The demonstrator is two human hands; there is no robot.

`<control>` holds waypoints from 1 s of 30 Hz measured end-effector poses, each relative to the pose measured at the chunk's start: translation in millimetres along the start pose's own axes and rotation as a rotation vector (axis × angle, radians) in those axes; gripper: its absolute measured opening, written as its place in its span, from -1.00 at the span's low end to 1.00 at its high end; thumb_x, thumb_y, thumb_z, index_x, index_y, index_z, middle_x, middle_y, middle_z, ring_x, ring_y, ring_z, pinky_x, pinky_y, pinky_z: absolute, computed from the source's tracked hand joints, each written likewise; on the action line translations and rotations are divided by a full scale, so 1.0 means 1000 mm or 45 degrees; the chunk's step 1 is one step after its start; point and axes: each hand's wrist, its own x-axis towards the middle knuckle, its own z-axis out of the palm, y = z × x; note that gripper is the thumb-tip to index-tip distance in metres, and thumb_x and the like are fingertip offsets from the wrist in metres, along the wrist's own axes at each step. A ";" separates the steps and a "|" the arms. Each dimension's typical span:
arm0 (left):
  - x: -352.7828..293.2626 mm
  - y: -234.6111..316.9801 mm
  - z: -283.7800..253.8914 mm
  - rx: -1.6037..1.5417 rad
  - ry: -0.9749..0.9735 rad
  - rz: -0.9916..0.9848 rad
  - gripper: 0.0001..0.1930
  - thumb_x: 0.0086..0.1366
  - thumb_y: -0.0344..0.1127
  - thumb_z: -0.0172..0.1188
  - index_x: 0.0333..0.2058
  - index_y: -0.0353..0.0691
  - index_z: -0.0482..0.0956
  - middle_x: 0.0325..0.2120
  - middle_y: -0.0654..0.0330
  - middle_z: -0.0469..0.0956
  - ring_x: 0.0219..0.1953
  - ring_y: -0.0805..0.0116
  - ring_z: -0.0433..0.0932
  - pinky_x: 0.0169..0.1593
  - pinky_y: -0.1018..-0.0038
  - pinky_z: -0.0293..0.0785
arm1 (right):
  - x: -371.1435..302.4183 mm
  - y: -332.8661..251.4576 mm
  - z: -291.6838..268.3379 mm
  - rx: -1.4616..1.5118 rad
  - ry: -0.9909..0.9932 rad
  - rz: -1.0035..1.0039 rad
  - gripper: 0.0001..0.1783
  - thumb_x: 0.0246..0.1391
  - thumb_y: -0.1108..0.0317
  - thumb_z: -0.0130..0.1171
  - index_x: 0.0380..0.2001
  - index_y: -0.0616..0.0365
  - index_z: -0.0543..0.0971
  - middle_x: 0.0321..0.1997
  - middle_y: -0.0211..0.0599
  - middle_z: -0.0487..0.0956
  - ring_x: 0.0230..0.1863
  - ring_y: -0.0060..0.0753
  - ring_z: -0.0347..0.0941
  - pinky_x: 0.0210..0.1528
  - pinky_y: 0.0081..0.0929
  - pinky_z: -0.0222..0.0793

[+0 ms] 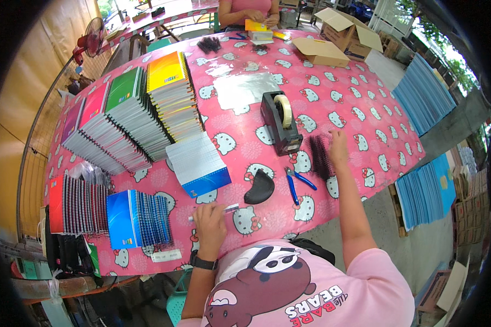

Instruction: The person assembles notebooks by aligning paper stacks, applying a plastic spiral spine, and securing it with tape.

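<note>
My left hand (210,222) is closed around a slim white stick-like object (231,208) with a dark band, near the table's front edge. Just beyond it lies an unbound notebook block (197,163) with white pages and a blue cover edge. Further right, my right hand (338,146) is closed at the upper end of a bundle of black spiral binding coils (321,159), its fingertips on a coil. Between my hands lie a black half-moon-shaped piece (259,187) and blue-handled pliers (296,185), jaws pointing away. A black tape dispenser (281,125) stands behind the pliers.
Tall stacks of spiral notebooks (126,90) fill the table's left side, with blue notebooks (138,219) and red-covered notebooks (76,204) nearer. A clear plastic sheet (243,91) lies mid-table. Across sits another person (251,12), beside open cartons (343,35). Blue stacks (424,191) stand at right.
</note>
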 end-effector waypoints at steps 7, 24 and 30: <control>0.004 0.008 0.001 -0.043 0.011 -0.018 -0.78 0.05 -0.47 0.11 -0.27 -0.15 0.54 -0.35 0.19 0.44 -0.21 0.19 0.37 -0.07 0.29 0.16 | -0.003 0.023 0.010 -0.034 -0.507 0.063 -0.78 -0.06 0.53 -0.01 -0.27 0.20 0.48 -0.20 -0.03 0.43 -0.16 0.07 0.40 -0.15 -0.14 0.33; 0.002 0.005 0.005 -0.049 0.056 0.005 -0.72 0.01 -0.48 0.12 -0.24 -0.13 0.55 -0.39 0.22 0.42 -0.23 0.21 0.36 -0.11 0.30 0.14 | -0.001 0.026 0.005 -0.143 -0.268 -0.035 -0.82 -0.15 0.54 0.07 -0.39 0.16 0.53 -0.30 -0.05 0.47 -0.14 0.00 0.34 -0.12 -0.20 0.30; 0.005 0.001 0.007 -0.054 0.070 0.003 -0.74 0.01 -0.46 0.14 -0.26 -0.13 0.55 -0.39 0.22 0.43 -0.24 0.21 0.36 -0.14 0.30 0.15 | 0.002 0.004 -0.008 -0.099 -0.067 -0.063 -0.79 -0.12 0.59 0.05 -0.33 0.17 0.51 -0.29 -0.05 0.47 -0.18 0.01 0.37 -0.14 -0.20 0.31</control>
